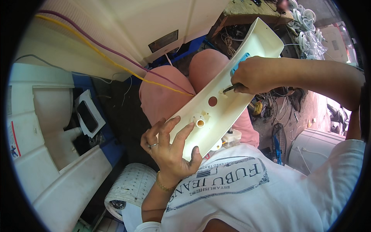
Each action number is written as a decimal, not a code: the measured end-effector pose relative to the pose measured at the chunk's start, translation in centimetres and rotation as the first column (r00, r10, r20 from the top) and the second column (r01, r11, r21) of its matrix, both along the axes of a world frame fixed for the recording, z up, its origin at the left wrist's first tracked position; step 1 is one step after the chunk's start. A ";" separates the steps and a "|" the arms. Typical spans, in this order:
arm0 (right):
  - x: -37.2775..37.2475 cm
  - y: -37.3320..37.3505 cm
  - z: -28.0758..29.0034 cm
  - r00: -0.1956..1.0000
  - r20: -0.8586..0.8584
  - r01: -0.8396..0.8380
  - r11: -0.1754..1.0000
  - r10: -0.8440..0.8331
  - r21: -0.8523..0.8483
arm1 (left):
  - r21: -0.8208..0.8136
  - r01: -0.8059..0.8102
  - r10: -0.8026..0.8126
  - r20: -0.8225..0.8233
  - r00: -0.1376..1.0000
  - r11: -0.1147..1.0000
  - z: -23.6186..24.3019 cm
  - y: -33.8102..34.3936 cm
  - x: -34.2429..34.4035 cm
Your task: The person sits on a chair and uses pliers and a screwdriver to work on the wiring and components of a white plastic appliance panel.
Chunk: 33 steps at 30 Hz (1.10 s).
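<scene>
We are supporting a cream plastic panel (232,103) diagonally, from the frame's centre to its upper right, over pink trousers (164,83). Right of centre, we are grasping a slim dark tool (231,88) in the right hand (250,75), directing its tip at the panel. Below centre, we are resting the left hand (170,149) on the panel, fingers spread; whether it is gripping, we cannot tell.
</scene>
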State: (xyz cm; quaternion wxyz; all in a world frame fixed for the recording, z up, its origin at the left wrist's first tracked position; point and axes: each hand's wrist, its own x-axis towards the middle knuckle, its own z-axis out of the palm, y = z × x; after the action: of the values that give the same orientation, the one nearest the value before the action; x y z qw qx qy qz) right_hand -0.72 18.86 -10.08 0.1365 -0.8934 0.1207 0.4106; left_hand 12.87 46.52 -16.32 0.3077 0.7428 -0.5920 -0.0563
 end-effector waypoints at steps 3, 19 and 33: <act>-0.3 0.2 0.6 0.997 0.021 -0.078 0.995 0.080 -0.060 | 0.007 -0.010 0.010 0.014 1.000 1.000 0.0 0.2 -0.2; -4.2 3.6 0.2 0.897 0.296 -0.176 0.878 0.329 -0.444 | -0.014 0.005 -0.004 0.067 0.998 1.000 -0.1 0.3 -0.6; -3.6 3.8 -0.8 0.873 0.317 -0.243 0.894 0.371 -0.377 | 0.023 0.003 -0.004 0.065 0.998 1.000 0.0 0.5 -0.9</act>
State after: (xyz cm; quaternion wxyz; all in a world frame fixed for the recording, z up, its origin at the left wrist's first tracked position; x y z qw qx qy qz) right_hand -4.29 22.69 -10.93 -0.0596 -0.9735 0.0125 0.2202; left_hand 11.97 47.05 -16.36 0.2795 0.7467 -0.6023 -0.0396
